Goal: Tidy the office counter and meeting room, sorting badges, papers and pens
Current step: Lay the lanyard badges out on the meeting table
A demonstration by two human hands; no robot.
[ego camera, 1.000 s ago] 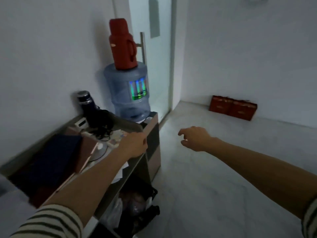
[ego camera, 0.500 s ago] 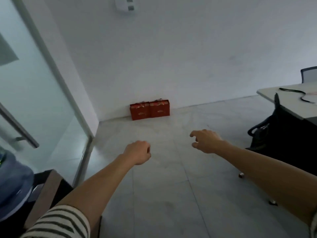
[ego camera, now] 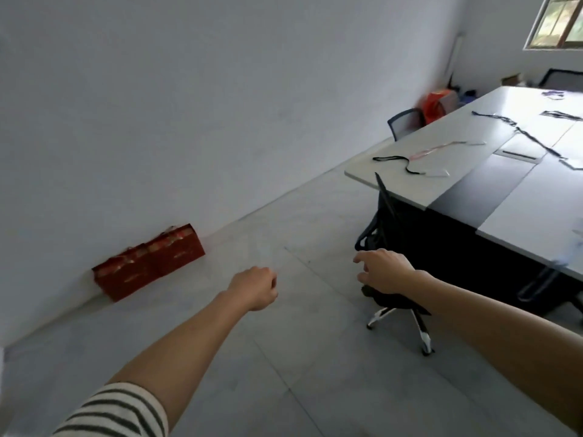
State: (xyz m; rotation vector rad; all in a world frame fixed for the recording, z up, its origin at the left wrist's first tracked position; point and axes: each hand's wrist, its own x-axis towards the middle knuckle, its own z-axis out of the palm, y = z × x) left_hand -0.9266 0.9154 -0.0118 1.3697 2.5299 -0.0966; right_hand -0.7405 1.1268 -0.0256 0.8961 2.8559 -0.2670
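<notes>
Left grip (ego camera: 254,291) hovering fisted, empty; right grip (ego camera: 383,274) hanging loose-fingered, empty; badge lanyards (ego camera: 389,158) lying on counter (ego camera: 410,187), far right.

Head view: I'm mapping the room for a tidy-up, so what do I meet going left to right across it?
Red gift bags, left hand, right hand, orange bag in the far corner, window.
</notes>
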